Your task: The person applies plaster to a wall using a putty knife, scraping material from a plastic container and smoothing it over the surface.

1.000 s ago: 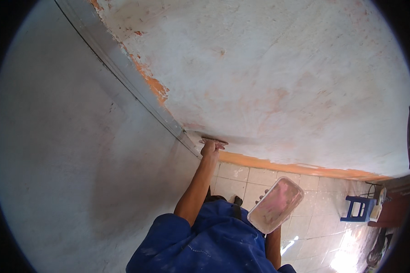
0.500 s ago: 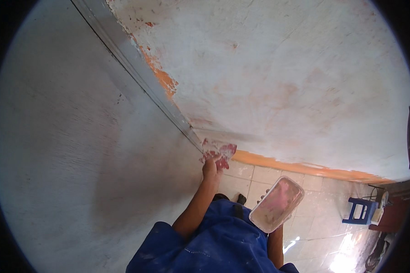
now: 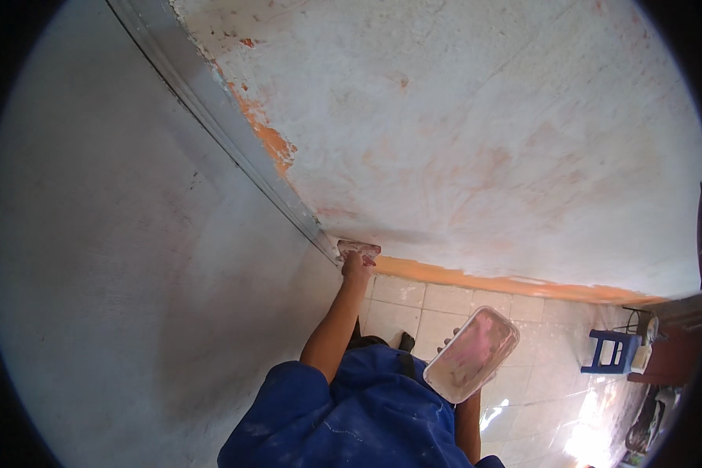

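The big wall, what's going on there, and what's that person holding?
The person's left hand is holding a flat spreader, smeared with pink, low down by the corner of the pale wall; I can't tell whether it touches. The right hand is holding a shallow tub with pink stuff smeared inside. An orange strip shows along the wall's bottom, and a blue stool stands off to the right.

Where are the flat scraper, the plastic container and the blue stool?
Flat scraper (image 3: 359, 247): head view, on its blade.
Plastic container (image 3: 453, 376): head view, on its inside, toward the lower end.
Blue stool (image 3: 626, 353): head view, on the solid part right of the opening.
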